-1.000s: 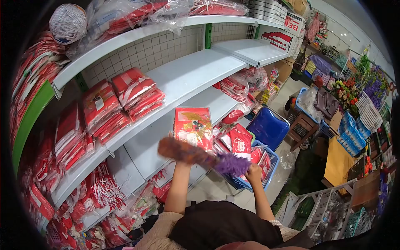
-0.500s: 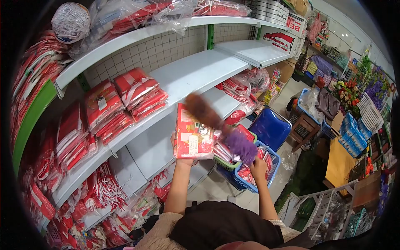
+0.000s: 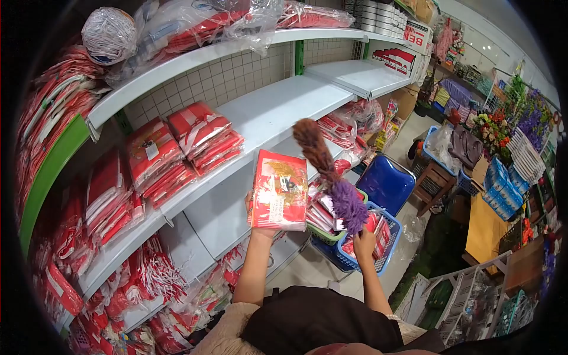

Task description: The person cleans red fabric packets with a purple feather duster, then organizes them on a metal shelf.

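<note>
Right of the stacked flag packets on the shelf, my left hand supports a red packet, fingers curled at its left edge; its slick wrapping could slide if I tilt my palm. Farther right, the feather duster slants up from my right hand, fingers clenched just below the purple tuft, and too wide a swing could knock the packet loose.

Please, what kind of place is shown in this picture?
It looks like a shop, probably for household and party goods: packaged red items stacked on metal shelving, artificial-looking flowers, and baskets of more packets.
</note>
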{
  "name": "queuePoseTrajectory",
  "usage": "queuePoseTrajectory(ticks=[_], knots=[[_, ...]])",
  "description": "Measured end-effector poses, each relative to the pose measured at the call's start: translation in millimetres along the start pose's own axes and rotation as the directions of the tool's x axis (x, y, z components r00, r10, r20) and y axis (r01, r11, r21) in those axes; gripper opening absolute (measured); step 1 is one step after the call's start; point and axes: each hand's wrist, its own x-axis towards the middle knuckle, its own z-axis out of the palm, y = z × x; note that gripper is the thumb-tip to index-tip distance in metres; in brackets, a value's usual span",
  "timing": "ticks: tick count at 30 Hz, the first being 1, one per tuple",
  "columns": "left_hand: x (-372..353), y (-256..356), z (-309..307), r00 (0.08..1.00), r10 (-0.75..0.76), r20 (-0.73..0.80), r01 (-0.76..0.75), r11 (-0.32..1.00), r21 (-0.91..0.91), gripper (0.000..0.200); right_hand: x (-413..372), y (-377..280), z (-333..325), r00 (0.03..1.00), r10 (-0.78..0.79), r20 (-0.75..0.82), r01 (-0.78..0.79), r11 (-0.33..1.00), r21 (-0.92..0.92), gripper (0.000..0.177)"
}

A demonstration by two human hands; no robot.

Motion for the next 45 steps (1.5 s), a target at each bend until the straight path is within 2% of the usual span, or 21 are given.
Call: queuePoseTrajectory(ticks=[3, 6, 7, 8, 9, 11, 15, 20, 21, 23, 25, 26, 29, 32, 35, 36, 39, 40, 42, 43, 45], knots=[[1.8, 6.4, -8.0, 0.995, -0.024, 0.092, 0.023, 1.000, 0.005, 0.058, -6.5, 15.3, 0.2, 0.994, -0.111, -0.018, 0.112, 0.994, 0.013, 0.027], [5.2, 7.8, -45.7, 0.985, -0.029, 0.170, 0.030, 1.000, -0.001, 0.052, -2.7, 28.6, -4.5, 0.927, -0.370, -0.064, 0.370, 0.929, -0.010, 0.028], [2.9, 8.6, -49.2, 0.899, -0.084, 0.429, 0.068, 0.996, 0.051, 0.053, -1.8, 28.2, -4.8, 0.933, -0.356, -0.057, 0.354, 0.934, -0.042, 0.028], [-6.2, 6.8, -45.8, 0.982, -0.134, 0.133, 0.148, 0.984, -0.100, 0.057, 0.1, 27.8, -4.7, 0.938, -0.342, -0.052, 0.338, 0.938, -0.073, 0.028], [9.6, 9.0, -54.8, 0.991, -0.119, -0.058, 0.109, 0.982, -0.151, 0.058, 0.9, 27.0, -4.5, 0.943, -0.328, -0.047, 0.322, 0.941, -0.104, 0.028], [-4.1, 6.0, 2.6, 0.994, -0.089, 0.056, 0.087, 0.996, 0.032, 0.059, 1.8, 28.9, 4.9, 0.989, -0.149, -0.013, 0.147, 0.983, -0.113, 0.026], [-6.4, 6.0, 9.5, 0.996, -0.083, 0.009, 0.083, 0.996, 0.022, 0.057, -0.4, 16.3, 0.0, 0.991, 0.055, -0.118, -0.059, 0.998, -0.031, 0.022], [-2.1, 7.4, -11.6, 0.996, -0.060, 0.062, 0.063, 0.997, -0.042, 0.058, 2.4, 30.2, -5.2, 0.930, -0.349, -0.117, 0.356, 0.934, 0.042, 0.025], [-1.0, 3.8, -17.9, 0.999, -0.025, -0.042, 0.028, 0.995, 0.092, 0.058, 5.4, 27.9, -4.6, 0.926, -0.355, -0.126, 0.359, 0.933, 0.010, 0.024], [-10.4, 2.6, 20.1, 0.999, -0.051, -0.004, 0.051, 0.999, 0.000, 0.053, 10.5, 24.6, -1.5, 0.918, -0.372, -0.138, 0.369, 0.928, -0.048, 0.020], [3.3, 6.7, -22.6, 0.991, -0.049, 0.121, 0.065, 0.989, -0.132, 0.056, 14.3, 31.1, 9.1, 0.972, -0.226, -0.065, 0.221, 0.972, -0.083, 0.017], [-3.5, 4.8, 3.2, 0.997, -0.070, 0.035, 0.069, 0.997, 0.036, 0.056, 19.0, 28.8, 11.6, 0.987, -0.155, -0.031, 0.151, 0.983, -0.104, 0.016], [-3.5, 8.7, 11.9, 1.000, -0.001, -0.023, 0.002, 1.000, 0.021, 0.056, 29.6, 7.2, 2.2, 0.990, -0.019, -0.138, 0.007, 0.996, -0.088, 0.019], [3.0, 12.6, 4.2, 0.997, 0.038, 0.074, -0.040, 0.999, 0.026, 0.056, 48.1, 27.4, 10.1, 0.953, -0.275, -0.126, 0.287, 0.954, 0.084, 0.027], [-3.8, 14.1, 22.3, 0.998, -0.043, -0.050, 0.046, 0.997, 0.069, 0.059, 74.8, 30.2, 23.6, 0.843, -0.508, -0.175, 0.527, 0.845, 0.087, 0.028], [-4.1, 1.0, 41.3, 0.992, 0.082, -0.100, -0.068, 0.989, 0.135, 0.059, 82.9, 28.3, 27.7, 0.805, -0.560, -0.194, 0.582, 0.810, 0.074, 0.029], [23.2, 6.7, -23.9, 0.992, 0.111, -0.059, -0.106, 0.991, 0.081, 0.058, 108.5, 5.3, 31.9, 0.830, -0.557, -0.023, 0.556, 0.825, 0.100, 0.024], [28.8, 6.0, -50.6, 0.993, 0.053, 0.110, -0.045, 0.996, -0.076, 0.055, 116.1, -4.6, 31.1, 0.836, -0.545, -0.058, 0.548, 0.828, 0.121, 0.018], [38.8, 4.8, -83.2, 0.982, 0.161, 0.101, -0.150, 0.983, -0.107, 0.057, 142.5, 5.8, 54.8, 0.888, -0.458, 0.033, 0.454, 0.887, 0.088, 0.017], [33.2, 0.9, -18.3, 0.971, 0.232, -0.054, -0.232, 0.973, 0.009, 0.057, 154.1, 8.6, 64.3, 0.908, -0.412, 0.079, 0.408, 0.911, 0.067, 0.016], [28.3, -2.6, 11.0, 0.975, 0.220, -0.011, -0.218, 0.970, 0.107, 0.061, 178.5, -12.9, 62.8, 0.932, -0.342, 0.118, 0.327, 0.937, 0.126, 0.017]])
